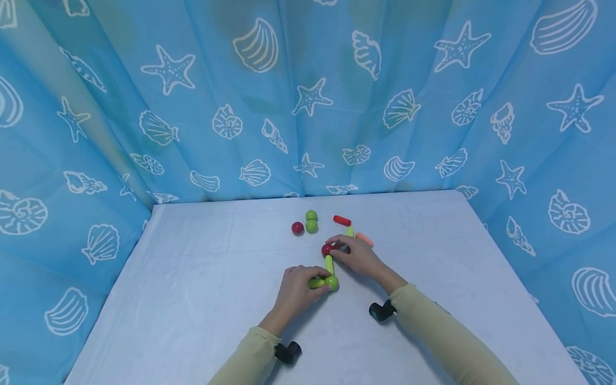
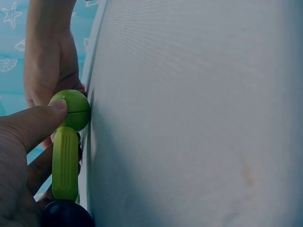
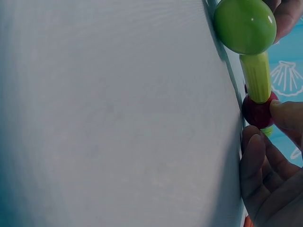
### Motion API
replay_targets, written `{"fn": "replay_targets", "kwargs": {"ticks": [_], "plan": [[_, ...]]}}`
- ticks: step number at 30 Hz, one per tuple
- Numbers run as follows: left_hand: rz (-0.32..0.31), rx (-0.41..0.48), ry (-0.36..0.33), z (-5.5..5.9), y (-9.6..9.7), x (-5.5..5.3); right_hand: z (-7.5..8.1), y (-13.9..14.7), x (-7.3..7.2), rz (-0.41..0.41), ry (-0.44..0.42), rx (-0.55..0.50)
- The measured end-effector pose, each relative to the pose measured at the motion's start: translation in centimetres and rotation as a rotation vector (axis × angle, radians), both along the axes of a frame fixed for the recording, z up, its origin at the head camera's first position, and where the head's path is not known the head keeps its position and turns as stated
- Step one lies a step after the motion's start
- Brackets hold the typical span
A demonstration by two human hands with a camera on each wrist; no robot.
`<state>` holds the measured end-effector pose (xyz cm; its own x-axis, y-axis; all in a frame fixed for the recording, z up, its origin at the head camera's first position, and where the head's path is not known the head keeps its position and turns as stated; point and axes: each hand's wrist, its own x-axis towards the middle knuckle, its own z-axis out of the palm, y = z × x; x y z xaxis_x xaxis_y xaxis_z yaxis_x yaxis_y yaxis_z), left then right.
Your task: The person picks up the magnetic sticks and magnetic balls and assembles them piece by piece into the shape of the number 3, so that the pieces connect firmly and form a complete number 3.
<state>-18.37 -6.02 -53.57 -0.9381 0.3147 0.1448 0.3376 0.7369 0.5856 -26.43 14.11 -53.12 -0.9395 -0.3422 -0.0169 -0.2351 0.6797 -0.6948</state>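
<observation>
In the head view, my left hand (image 1: 297, 291) pinches a green ball (image 1: 332, 283), its thumb pressed on the ball in the left wrist view. A yellow-green rod (image 1: 316, 283) runs from that ball beneath the left fingers; a dark round piece (image 2: 67, 215) shows at its other end in the left wrist view. A second yellow-green rod (image 1: 329, 265) links the green ball to a dark red ball (image 1: 327, 249). My right hand (image 1: 361, 258) pinches this red ball between thumb and fingers, as the right wrist view also shows.
Behind the hands lie two green balls (image 1: 312, 226), touching, and another red ball (image 1: 298, 228). Near the right hand are a red rod (image 1: 342, 220), a yellow-green rod (image 1: 350, 231) and an orange rod (image 1: 364, 239). A blue shell-patterned curtain (image 1: 308, 133) borders the white table (image 1: 192, 299).
</observation>
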Motion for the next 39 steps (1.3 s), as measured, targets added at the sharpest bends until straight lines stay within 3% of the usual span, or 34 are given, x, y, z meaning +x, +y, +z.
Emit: {"fn": "replay_targets", "kwargs": {"ticks": [5, 16, 20, 29, 39], "plan": [[-0.006, 0.002, 0.016, 0.0, 0.1, 0.0, 0.2, 0.0, 0.1, -0.009, 0.002, 0.004], [-0.005, 0.011, -0.02, 0.3, 0.1, 0.1, -0.3, 0.2, 0.1, -0.007, 0.009, -0.016], [-0.001, 0.007, -0.02, 0.4, 0.2, 0.2, 0.0, 0.5, 0.4, -0.04, -0.013, -0.037], [-0.007, 0.01, -0.023, 0.6, 0.1, 0.2, 0.1, 2.5, 0.7, -0.107, 0.033, -0.037], [0.01, 0.012, -0.072, 0.8, 0.2, 0.3, 0.1, 3.6, 0.0, -0.253, 0.02, -0.016]]}}
